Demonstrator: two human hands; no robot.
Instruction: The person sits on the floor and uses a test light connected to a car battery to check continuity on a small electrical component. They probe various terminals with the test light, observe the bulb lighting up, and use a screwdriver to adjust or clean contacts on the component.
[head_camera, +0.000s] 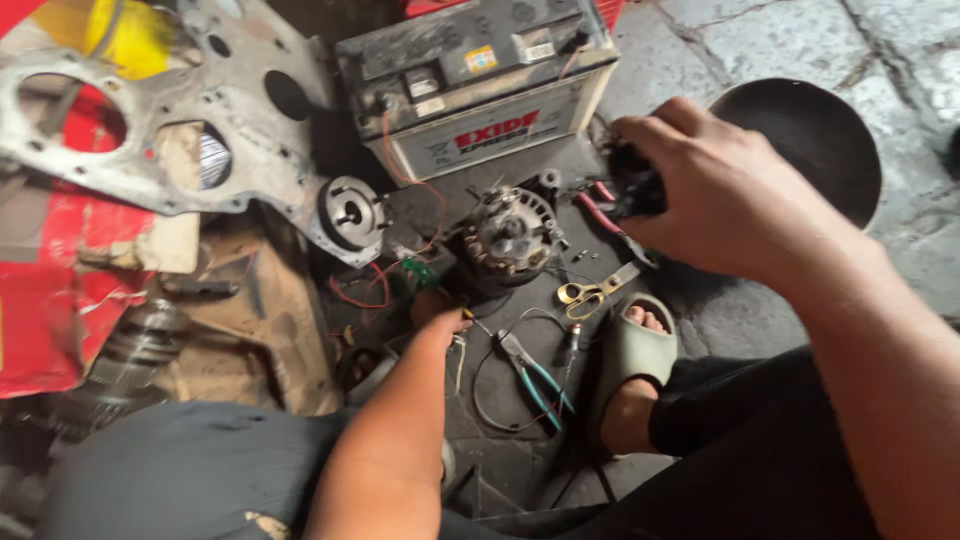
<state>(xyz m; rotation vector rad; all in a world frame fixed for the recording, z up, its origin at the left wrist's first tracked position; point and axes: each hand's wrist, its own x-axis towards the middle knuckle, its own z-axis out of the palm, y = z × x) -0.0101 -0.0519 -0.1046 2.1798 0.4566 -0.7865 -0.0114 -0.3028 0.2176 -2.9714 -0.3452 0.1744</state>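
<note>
My right hand (715, 190) is closed around a small black part (633, 185), held above the floor to the right of a grey alternator (510, 235). My left hand (432, 308) reaches down at the alternator's near left side, by a green piece (418, 270) and thin red wires (360, 290); its fingers are mostly hidden and blurred, so what they hold is unclear. The alternator sits on the dark floor in front of a car battery (475, 85).
Yellow-handled scissors (590, 290), blue-handled pliers (535, 378) and a red-handled tool (598, 212) lie on the floor. A large metal plate with holes (170, 120) rests left. A dark round pan (810, 135) sits right. My sandalled foot (630, 360) is near the pliers.
</note>
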